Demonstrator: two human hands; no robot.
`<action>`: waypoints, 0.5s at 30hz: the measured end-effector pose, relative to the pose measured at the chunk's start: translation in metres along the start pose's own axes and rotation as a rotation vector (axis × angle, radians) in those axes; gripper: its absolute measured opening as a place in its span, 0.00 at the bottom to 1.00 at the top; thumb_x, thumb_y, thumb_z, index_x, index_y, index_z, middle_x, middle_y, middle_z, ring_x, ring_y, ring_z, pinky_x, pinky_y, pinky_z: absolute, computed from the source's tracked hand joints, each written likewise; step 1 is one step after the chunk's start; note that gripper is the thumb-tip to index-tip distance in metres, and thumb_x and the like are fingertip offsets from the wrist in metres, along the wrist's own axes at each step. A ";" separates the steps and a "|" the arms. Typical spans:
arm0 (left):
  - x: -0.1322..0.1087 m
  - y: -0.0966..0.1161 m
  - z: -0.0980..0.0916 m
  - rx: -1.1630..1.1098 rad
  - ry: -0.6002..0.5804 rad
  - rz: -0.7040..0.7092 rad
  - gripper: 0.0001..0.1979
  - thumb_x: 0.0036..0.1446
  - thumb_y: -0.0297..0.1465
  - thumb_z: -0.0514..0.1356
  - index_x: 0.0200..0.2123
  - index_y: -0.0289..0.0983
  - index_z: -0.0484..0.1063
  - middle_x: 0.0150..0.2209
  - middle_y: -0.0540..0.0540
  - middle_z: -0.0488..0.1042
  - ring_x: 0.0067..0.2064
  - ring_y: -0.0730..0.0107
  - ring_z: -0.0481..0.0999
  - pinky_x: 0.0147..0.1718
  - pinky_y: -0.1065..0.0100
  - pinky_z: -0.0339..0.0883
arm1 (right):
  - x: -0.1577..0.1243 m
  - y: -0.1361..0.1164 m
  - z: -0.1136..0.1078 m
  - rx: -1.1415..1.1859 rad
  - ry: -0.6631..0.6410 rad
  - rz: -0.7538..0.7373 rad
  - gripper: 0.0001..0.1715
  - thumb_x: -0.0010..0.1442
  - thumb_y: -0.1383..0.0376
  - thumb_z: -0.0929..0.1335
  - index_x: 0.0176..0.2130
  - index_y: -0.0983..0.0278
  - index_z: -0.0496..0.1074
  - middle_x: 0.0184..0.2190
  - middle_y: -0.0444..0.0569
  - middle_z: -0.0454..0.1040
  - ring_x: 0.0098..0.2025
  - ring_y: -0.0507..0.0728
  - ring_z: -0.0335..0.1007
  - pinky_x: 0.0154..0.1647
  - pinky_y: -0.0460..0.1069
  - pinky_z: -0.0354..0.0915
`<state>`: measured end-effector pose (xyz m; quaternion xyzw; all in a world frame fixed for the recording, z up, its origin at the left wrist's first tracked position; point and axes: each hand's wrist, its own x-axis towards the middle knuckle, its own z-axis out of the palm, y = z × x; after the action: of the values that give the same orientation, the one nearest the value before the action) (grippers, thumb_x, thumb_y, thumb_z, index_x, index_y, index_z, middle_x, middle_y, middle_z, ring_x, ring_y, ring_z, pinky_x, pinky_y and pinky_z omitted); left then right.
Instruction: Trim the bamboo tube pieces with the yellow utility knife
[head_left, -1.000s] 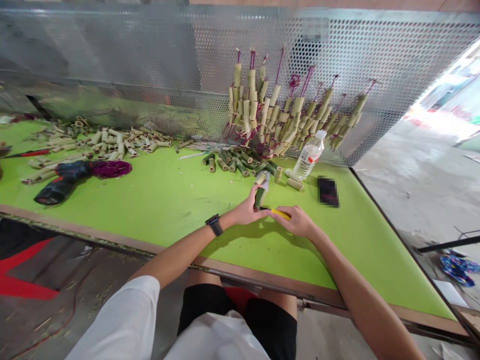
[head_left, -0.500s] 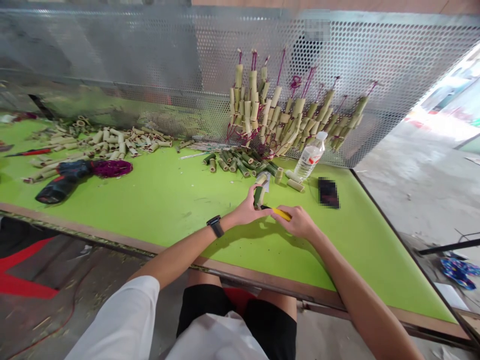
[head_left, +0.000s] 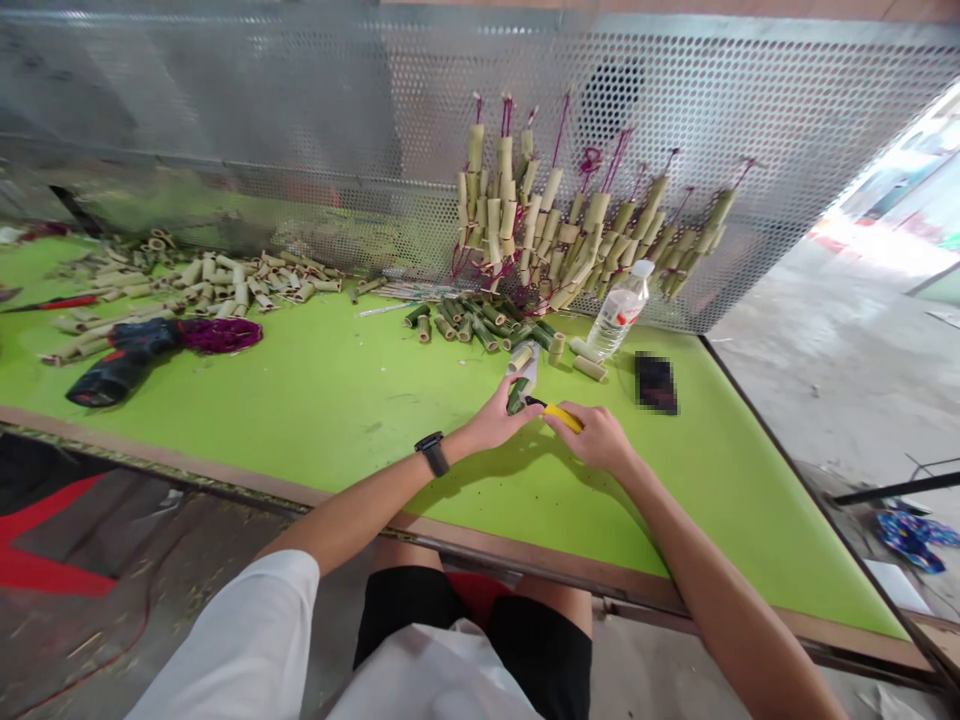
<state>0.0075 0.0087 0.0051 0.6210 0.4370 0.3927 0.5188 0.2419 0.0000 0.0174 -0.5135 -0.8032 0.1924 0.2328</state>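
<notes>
My left hand [head_left: 495, 418] is closed round a short green bamboo piece [head_left: 517, 396], its fingers partly hidden behind it. In my right hand [head_left: 592, 436] is a yellow-handled utility knife [head_left: 562, 416], its dark front end pointing left against the bamboo's near end. Just beyond the left hand, a pale peeled bamboo piece [head_left: 520, 360] lies on a small greyish-white sheet. Behind it is a pile of green bamboo pieces [head_left: 480, 322]. Two more pale pieces lie right of the pile, near a clear plastic bottle [head_left: 620, 310].
Strung bamboo bundles [head_left: 555, 230] on purple cords hang on the perforated metal panel [head_left: 795, 130]. Left on the green tabletop [head_left: 322, 400] lie a cordless drill [head_left: 124, 365], purple cord [head_left: 223, 336] and many cut pieces [head_left: 225, 280]. A blurred dark object [head_left: 655, 383] lies at right.
The bamboo piece has turned in my left hand and now tilts more, showing more green side. The knife has risen slightly along with my right hand. The view has shifted a little.
</notes>
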 end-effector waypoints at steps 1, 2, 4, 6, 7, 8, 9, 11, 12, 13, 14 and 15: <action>0.000 0.000 0.000 -0.007 -0.016 -0.022 0.44 0.66 0.50 0.71 0.74 0.41 0.55 0.39 0.49 0.70 0.38 0.68 0.73 0.40 0.66 0.72 | 0.000 0.000 0.000 0.000 -0.005 0.001 0.32 0.72 0.38 0.63 0.34 0.60 0.74 0.21 0.45 0.71 0.21 0.53 0.60 0.26 0.50 0.53; -0.001 0.001 0.000 -0.009 -0.040 -0.044 0.46 0.66 0.49 0.72 0.75 0.40 0.52 0.39 0.50 0.70 0.37 0.69 0.72 0.39 0.66 0.71 | 0.000 0.001 -0.001 0.001 -0.019 -0.005 0.32 0.72 0.38 0.63 0.33 0.60 0.73 0.20 0.45 0.70 0.21 0.53 0.59 0.26 0.50 0.53; -0.001 0.004 -0.001 -0.009 -0.059 -0.056 0.52 0.63 0.47 0.74 0.77 0.40 0.48 0.38 0.52 0.68 0.35 0.71 0.70 0.37 0.67 0.70 | -0.001 0.002 -0.001 0.008 -0.061 -0.025 0.33 0.73 0.39 0.62 0.31 0.61 0.72 0.20 0.44 0.68 0.21 0.52 0.58 0.27 0.50 0.53; -0.002 0.006 -0.003 -0.016 -0.066 -0.045 0.56 0.60 0.46 0.77 0.77 0.41 0.46 0.37 0.54 0.66 0.34 0.72 0.69 0.36 0.67 0.69 | -0.001 0.004 -0.002 0.025 -0.106 -0.045 0.33 0.73 0.39 0.62 0.31 0.61 0.73 0.20 0.44 0.68 0.22 0.52 0.58 0.27 0.50 0.53; -0.002 0.007 -0.004 -0.025 -0.072 -0.039 0.57 0.58 0.46 0.78 0.77 0.41 0.45 0.36 0.55 0.65 0.33 0.72 0.69 0.36 0.67 0.69 | -0.001 0.005 -0.002 0.035 -0.119 -0.053 0.34 0.74 0.40 0.62 0.32 0.62 0.74 0.20 0.44 0.68 0.22 0.52 0.58 0.27 0.50 0.53; -0.002 0.008 -0.005 -0.036 -0.082 -0.032 0.58 0.57 0.46 0.79 0.76 0.41 0.45 0.36 0.55 0.65 0.33 0.72 0.69 0.36 0.66 0.69 | -0.002 0.005 -0.002 0.046 -0.126 -0.061 0.34 0.74 0.40 0.62 0.32 0.62 0.74 0.21 0.44 0.69 0.22 0.52 0.58 0.27 0.50 0.54; -0.003 0.008 -0.005 -0.047 -0.092 -0.025 0.58 0.57 0.46 0.79 0.76 0.42 0.45 0.35 0.55 0.65 0.33 0.71 0.69 0.36 0.66 0.69 | -0.002 0.006 -0.002 0.055 -0.131 -0.069 0.34 0.74 0.40 0.62 0.32 0.62 0.75 0.21 0.44 0.69 0.22 0.52 0.58 0.27 0.50 0.54; -0.003 0.008 -0.005 -0.059 -0.103 -0.020 0.57 0.58 0.45 0.79 0.76 0.42 0.45 0.35 0.56 0.65 0.32 0.71 0.69 0.35 0.66 0.69 | -0.001 0.006 -0.001 0.058 -0.130 -0.078 0.34 0.74 0.40 0.62 0.32 0.62 0.74 0.20 0.43 0.68 0.22 0.52 0.59 0.27 0.50 0.54; -0.003 0.007 -0.005 -0.055 -0.105 -0.022 0.56 0.59 0.44 0.78 0.76 0.42 0.45 0.34 0.56 0.65 0.32 0.71 0.69 0.34 0.67 0.69 | -0.001 0.006 -0.001 0.053 -0.127 -0.077 0.34 0.74 0.40 0.62 0.31 0.61 0.75 0.20 0.44 0.68 0.22 0.53 0.59 0.27 0.50 0.55; -0.002 0.007 -0.004 -0.042 -0.102 -0.027 0.55 0.60 0.44 0.78 0.76 0.42 0.46 0.35 0.55 0.66 0.32 0.71 0.69 0.34 0.67 0.69 | -0.001 0.006 -0.001 0.044 -0.120 -0.072 0.34 0.74 0.39 0.63 0.31 0.61 0.75 0.20 0.44 0.69 0.22 0.53 0.59 0.27 0.50 0.55; -0.002 0.006 -0.004 -0.021 -0.089 -0.030 0.53 0.61 0.45 0.77 0.76 0.42 0.47 0.36 0.54 0.67 0.33 0.71 0.70 0.34 0.68 0.69 | 0.000 0.006 -0.001 0.030 -0.103 -0.062 0.34 0.74 0.39 0.63 0.31 0.61 0.75 0.20 0.44 0.69 0.22 0.53 0.59 0.27 0.50 0.54; -0.002 0.006 -0.004 0.004 -0.069 -0.028 0.50 0.62 0.45 0.76 0.75 0.42 0.50 0.37 0.53 0.69 0.34 0.70 0.71 0.35 0.68 0.69 | 0.000 0.005 -0.001 0.013 -0.079 -0.049 0.34 0.74 0.39 0.63 0.32 0.61 0.74 0.20 0.45 0.70 0.22 0.53 0.59 0.27 0.50 0.54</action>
<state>0.0040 0.0074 0.0114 0.6288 0.4283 0.3632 0.5378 0.2462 0.0025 0.0150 -0.4844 -0.8227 0.2119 0.2090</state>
